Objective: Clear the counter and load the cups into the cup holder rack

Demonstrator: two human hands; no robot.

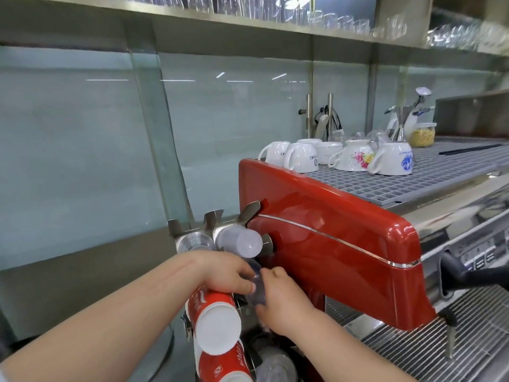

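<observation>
A pale green glass wall panel (82, 150) fills the left and centre of the view. A glossy red espresso machine (330, 244) occupies the right side, topped by a grey plastic grid tray (413, 183). White ceramic cups (303, 158) stand inverted along the rear left of that tray, with a clear jar of yellow contents (422, 137) behind them. A steel cup holder rack (214, 224) with angled metal prongs stands just left of the machine. Its upper slots hold a stack of frosted plastic cups (242, 241) and a stack of clear plastic cups (194, 242), all lying with bases toward the camera. Lower slots hold two stacks of red-and-white paper cups (214, 318), one above the other. The left hand (228, 274) is closed around a small clear plastic cup (256, 288) from above, at a middle slot against the machine's side. The right hand (281, 299) grips the same cup from below; its fingers are curled and partly blurred.
</observation>
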